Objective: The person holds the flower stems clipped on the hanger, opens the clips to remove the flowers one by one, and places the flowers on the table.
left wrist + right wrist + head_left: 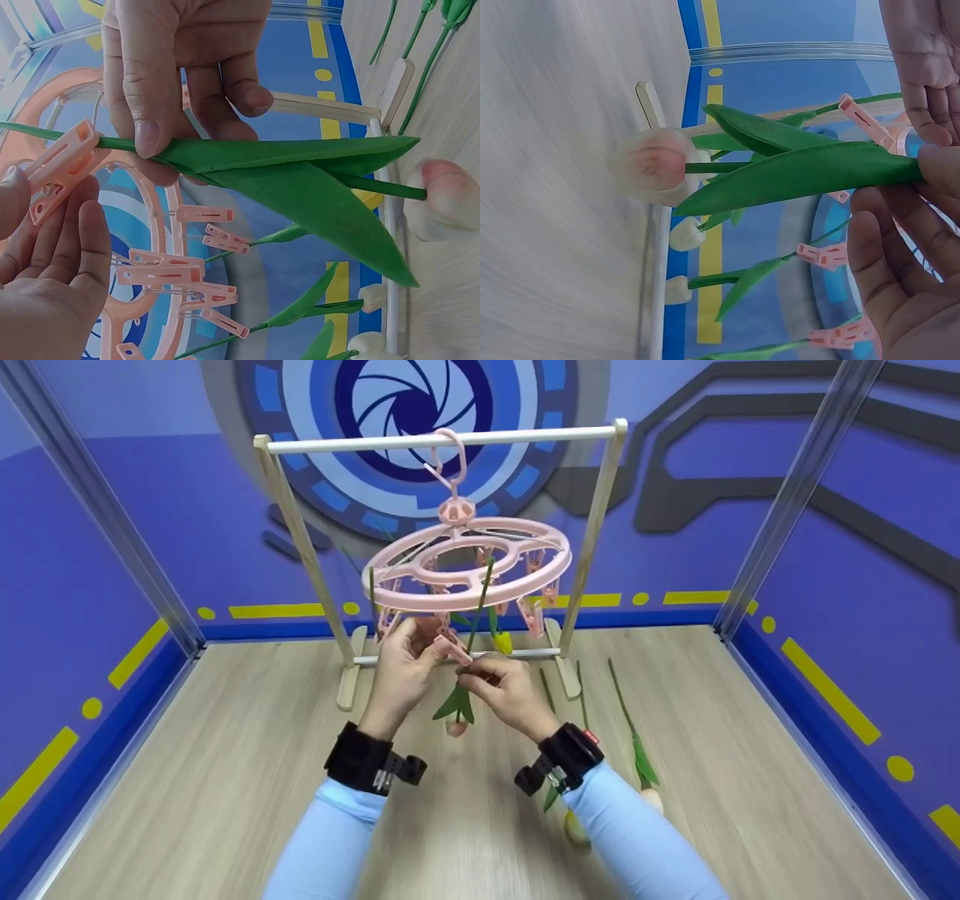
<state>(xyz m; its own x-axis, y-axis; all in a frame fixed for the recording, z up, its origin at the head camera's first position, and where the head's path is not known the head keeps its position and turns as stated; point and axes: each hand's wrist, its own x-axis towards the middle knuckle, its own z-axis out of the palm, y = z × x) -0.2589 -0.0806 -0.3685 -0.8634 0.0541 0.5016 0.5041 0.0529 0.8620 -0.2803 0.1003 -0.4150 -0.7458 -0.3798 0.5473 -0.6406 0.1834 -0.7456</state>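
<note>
An artificial tulip (pixel 456 726) with a pale pink bloom hangs head-down before the rack. My right hand (pixel 510 686) pinches its green stem just above the leaves (pixel 300 176). My left hand (pixel 401 667) grips a pink clothespin (pixel 454 650) between thumb and fingers. In the left wrist view, the stem passes at the clothespin's tip; whether the tip bites on it I cannot tell. Above both hands is the round pink clip hanger (pixel 469 601), hooked on the rack's white bar (pixel 525 436). The right wrist view shows the pink bloom (pixel 656 166) blurred.
Other tulips hang from the hanger's clips, among them a yellow one (pixel 502 643) and white ones (pixel 686 234). On the wooden table (pixel 247 750), several tulips lie at right, partly under the right arm. The rack's wooden posts (pixel 596 525) flank the hanger.
</note>
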